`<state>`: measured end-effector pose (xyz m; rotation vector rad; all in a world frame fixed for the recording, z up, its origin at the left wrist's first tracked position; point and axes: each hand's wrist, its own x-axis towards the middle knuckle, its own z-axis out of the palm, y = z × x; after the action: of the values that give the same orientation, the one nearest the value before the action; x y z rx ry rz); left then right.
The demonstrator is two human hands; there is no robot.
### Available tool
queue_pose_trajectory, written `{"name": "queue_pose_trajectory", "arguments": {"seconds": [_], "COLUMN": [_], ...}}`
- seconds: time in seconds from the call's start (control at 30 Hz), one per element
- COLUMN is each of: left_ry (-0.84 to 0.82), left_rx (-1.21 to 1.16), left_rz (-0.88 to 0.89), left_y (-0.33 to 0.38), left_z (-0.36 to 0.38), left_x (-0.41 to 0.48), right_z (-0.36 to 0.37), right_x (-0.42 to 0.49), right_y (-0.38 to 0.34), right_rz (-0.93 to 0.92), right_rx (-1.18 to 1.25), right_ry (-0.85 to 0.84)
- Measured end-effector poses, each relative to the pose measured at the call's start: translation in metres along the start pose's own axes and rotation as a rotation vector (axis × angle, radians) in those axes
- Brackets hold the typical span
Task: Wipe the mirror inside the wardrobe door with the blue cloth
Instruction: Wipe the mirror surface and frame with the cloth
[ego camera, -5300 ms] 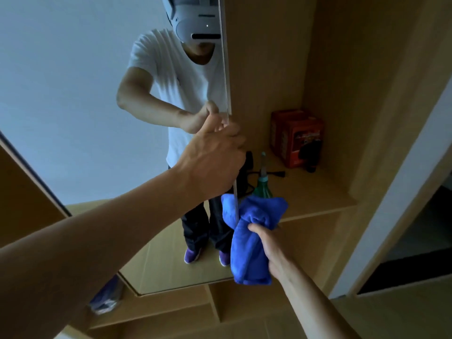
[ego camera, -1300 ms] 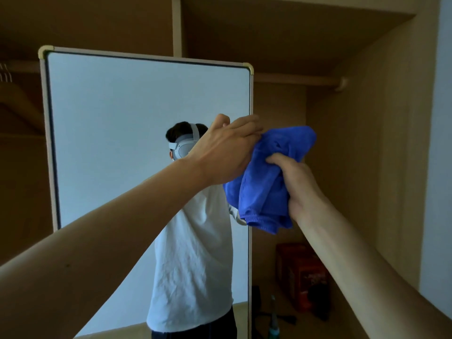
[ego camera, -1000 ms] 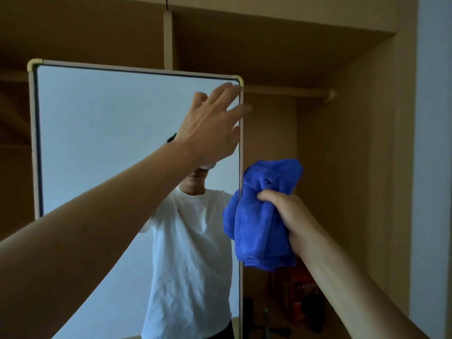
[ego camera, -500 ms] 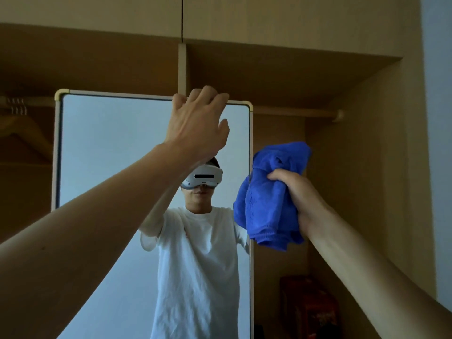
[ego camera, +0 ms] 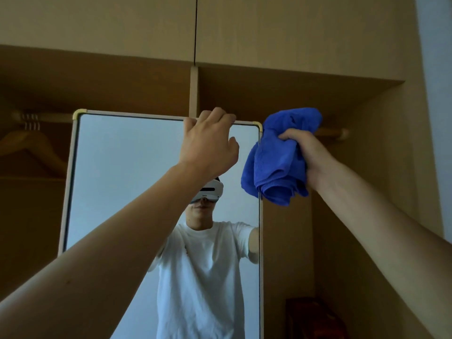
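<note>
At mirror [ego camera: 127, 167] top: left grip [ego camera: 208, 143] has risen, curls over edge; right grip [ego camera: 305, 152] clutches cloth [ego camera: 276, 162]; I judge wiping imminent.

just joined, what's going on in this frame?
A person is at the mirror in an open wardrobe. The left hand hooks its fingers over the mirror's top edge, apparently steadying it. The right hand grips a bunched blue cloth, raised by the mirror's top right corner. Whether the blue cloth touches the mirror cannot be told.
</note>
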<state>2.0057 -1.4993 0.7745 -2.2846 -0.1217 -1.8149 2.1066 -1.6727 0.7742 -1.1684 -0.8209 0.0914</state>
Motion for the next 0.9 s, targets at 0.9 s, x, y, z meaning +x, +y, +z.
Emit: {"name": "queue_pose_trajectory", "arguments": {"seconds": [0.9], "left_ry": [0.044], "left_rx": [-0.104], "left_rz": [0.006], "left_y": [-0.001], "left_z": [-0.005], "left_x": [0.000], "right_z": [0.013], "right_x": [0.029], "right_y": [-0.072], "right_rz": [-0.216], "right_rx": [-0.739], "right_ry": [0.104]}}
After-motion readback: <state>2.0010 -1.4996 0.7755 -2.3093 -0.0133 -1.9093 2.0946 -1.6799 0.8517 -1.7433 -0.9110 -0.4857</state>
